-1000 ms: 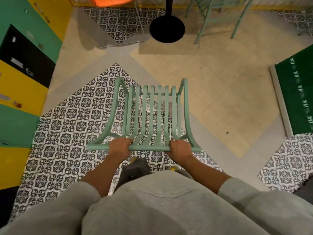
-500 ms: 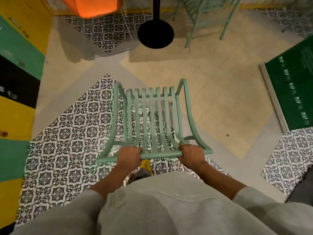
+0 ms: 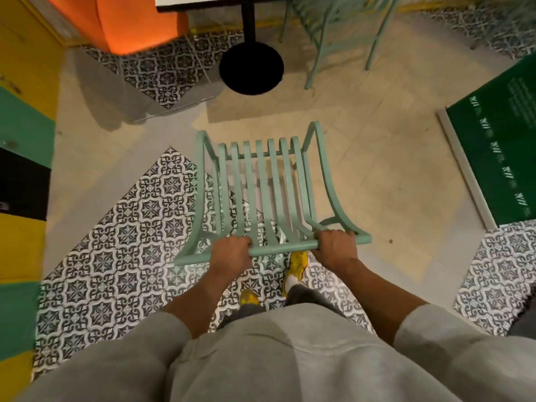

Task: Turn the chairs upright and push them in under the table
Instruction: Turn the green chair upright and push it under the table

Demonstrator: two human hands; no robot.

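Note:
A mint-green slatted chair [image 3: 266,187] stands upright in front of me, seen from above and behind. My left hand [image 3: 230,250] and my right hand [image 3: 333,246] both grip the top rail of its backrest. Ahead, the table's white top edge [image 3: 208,2] shows at the upper border, with its black post and round black base [image 3: 251,68] on the floor. The chair's front edge lies a short way short of that base.
A second mint chair [image 3: 336,30] stands at the table's far right. An orange seat [image 3: 136,21] is at the upper left. Yellow, green and black cabinets [image 3: 20,132] line the left. A green mat [image 3: 499,158] lies on the right. My yellow shoes [image 3: 298,262] are behind the chair.
The chair and I have moved forward toward the table; the black base and table edge are closer and larger. Both hands keep their grip on the backrest rail.

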